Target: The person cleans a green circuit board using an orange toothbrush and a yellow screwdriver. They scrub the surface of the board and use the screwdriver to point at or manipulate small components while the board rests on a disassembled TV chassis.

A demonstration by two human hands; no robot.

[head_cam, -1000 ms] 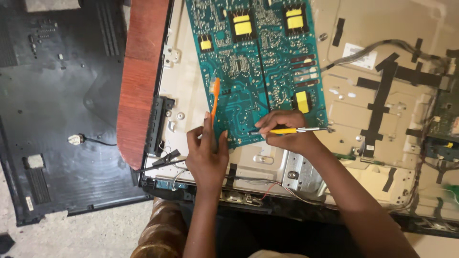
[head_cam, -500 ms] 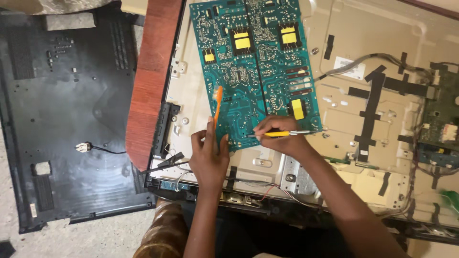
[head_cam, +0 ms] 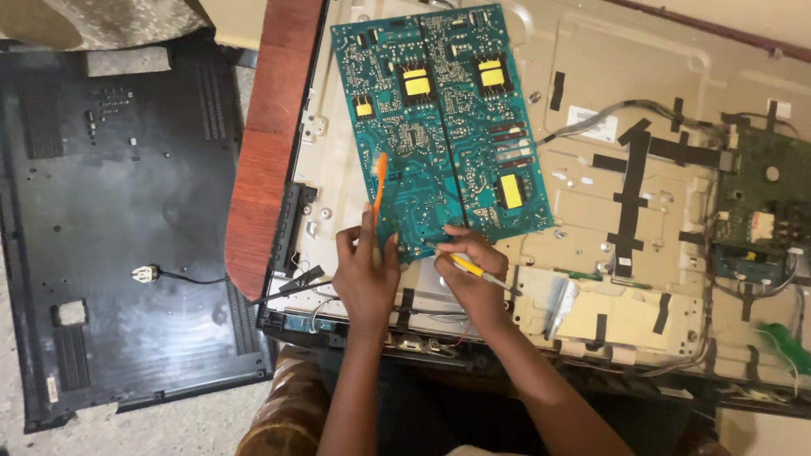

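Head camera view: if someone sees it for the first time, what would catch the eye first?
The large teal circuit board with yellow parts, at upper centre on the beige metal chassis, stands out most. At its lower edge the left hand holds an orange tool upright, and the right hand holds a yellow tool against the board. A black back cover lies left.

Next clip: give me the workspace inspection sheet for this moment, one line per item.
Surface: opened flat-screen chassis, metal back facing up.
Job's things: teal circuit board; orange brush; yellow screwdriver.
Clutter: black tape strips; green board at right.
Grippers: left hand holds the brush; right hand holds the screwdriver, tip at the board's lower edge.
Cables: grey bundle; plug.
Surroundings: black back cover; wooden plank.
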